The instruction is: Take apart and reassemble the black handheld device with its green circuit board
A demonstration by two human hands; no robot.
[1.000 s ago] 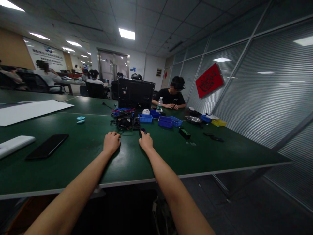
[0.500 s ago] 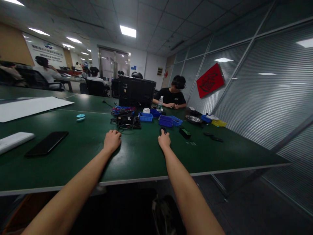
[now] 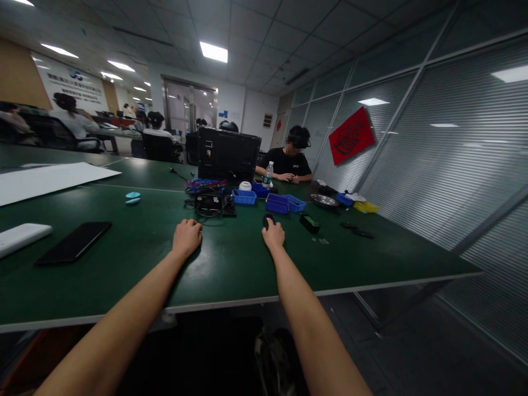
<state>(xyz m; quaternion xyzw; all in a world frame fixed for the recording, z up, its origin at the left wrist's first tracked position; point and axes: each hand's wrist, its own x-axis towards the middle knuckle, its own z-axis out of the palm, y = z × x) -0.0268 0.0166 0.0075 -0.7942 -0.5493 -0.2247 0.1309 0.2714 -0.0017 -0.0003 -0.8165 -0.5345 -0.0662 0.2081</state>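
Observation:
On the green table [image 3: 231, 269], my left hand [image 3: 187, 236] rests palm down with its fingers curled in, and nothing shows in it. In front of it lies a black boxy device [image 3: 208, 203] with cables. My right hand [image 3: 274, 235] is closed over a small black computer mouse [image 3: 268, 220]; its far end shows beyond the fingers. Part of the mouse is hidden under the hand. To the right of this hand lies a black and green box [image 3: 309, 223]. Blue trays [image 3: 278, 204] stand just beyond it.
A monitor [image 3: 229, 154] stands at the back, with a water bottle [image 3: 268, 174] beside it. Across the table sits a person [image 3: 289, 164]. A metal dish [image 3: 324, 201] is on the right; a black flat slab [image 3: 76, 242], a white device [image 3: 22, 240] and a turquoise item [image 3: 132, 197] are on the left.
My right hand has shifted slightly left with the mouse, showing more of its far end. The left hand keeps its place on the table. The whole view has turned slightly.

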